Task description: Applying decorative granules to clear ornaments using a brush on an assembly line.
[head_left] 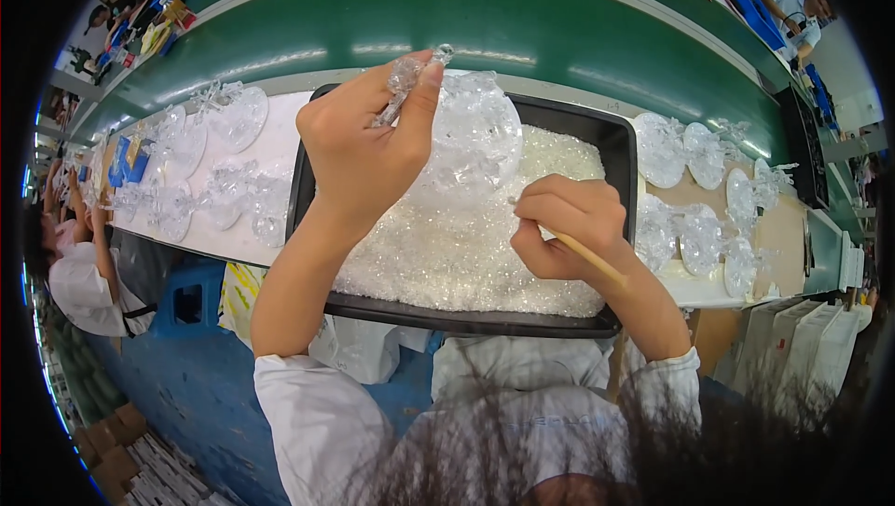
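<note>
My left hand [368, 138] is raised over the far left part of a black tray [466, 321]. Its thumb and fingers pinch a clear, glassy ornament piece [403, 85] with a small round knob at its upper end. In my right hand [571, 226], above the tray's right half, is a thin pale wooden stick [589, 258], its back end lying toward the wrist. Only a small tip pokes out past the fingers; its kind cannot be made out. Glittering whitish granules [447, 268] fill the tray. Behind my left hand, a clear ornament on a round disc [485, 138] rests on them.
Several clear ornaments on round discs stand on the table left [238, 119] and right [662, 152] of the tray. Beyond the tray runs a green conveyor belt [559, 40]. At far left sits a co-worker [89, 292] near a blue stool [191, 301].
</note>
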`<state>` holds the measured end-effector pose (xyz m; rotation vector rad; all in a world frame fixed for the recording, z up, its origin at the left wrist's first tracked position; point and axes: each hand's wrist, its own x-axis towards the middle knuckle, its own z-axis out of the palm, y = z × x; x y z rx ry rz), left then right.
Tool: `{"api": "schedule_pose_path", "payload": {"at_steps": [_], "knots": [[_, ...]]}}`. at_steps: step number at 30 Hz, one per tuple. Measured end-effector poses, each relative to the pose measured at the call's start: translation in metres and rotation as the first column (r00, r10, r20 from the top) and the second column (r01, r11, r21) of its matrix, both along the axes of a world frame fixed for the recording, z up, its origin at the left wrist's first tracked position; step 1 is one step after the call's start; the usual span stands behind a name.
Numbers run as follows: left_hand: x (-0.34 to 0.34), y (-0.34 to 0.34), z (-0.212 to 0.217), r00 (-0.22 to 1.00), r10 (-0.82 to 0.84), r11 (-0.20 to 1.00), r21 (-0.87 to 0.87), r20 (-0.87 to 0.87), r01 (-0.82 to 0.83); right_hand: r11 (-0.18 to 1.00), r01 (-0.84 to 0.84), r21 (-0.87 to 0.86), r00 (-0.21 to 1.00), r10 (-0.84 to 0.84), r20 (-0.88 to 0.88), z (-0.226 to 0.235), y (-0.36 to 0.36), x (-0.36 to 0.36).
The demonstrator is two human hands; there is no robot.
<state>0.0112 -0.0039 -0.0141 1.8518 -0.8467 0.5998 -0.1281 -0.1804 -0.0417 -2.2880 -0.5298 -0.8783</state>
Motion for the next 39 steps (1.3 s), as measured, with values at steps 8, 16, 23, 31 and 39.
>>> {"api": "schedule_pose_path", "payload": {"at_steps": [8,16,23,31,39], "knots": [[0.011,0.005,0.015,0.858,-0.458,0.889,0.134,0.233,0.438,0.901,0.142,0.410,0.986,-0.163,0.016,-0.002,-0.023,0.007],[-0.008,0.006,0.028,0.616,-0.731,0.682,0.318,0.294,0.658,0.484,0.157,0.861,0.815,0.430,-0.390,0.002,-0.026,0.015],[-0.013,0.010,0.030,0.907,-0.331,0.918,0.311,0.260,0.246,0.488,0.222,0.844,0.844,0.337,-0.417,0.001,-0.028,0.014],[-0.024,0.006,0.032,0.866,-0.433,0.843,0.228,-0.248,0.487,0.408,0.279,0.870,0.906,0.189,-0.379,-0.006,-0.030,0.015],[-0.041,0.005,0.010,0.830,-0.506,0.862,-0.088,-0.234,0.500,0.597,0.210,0.774,0.907,0.176,-0.382,-0.008,-0.009,0.012]]}}
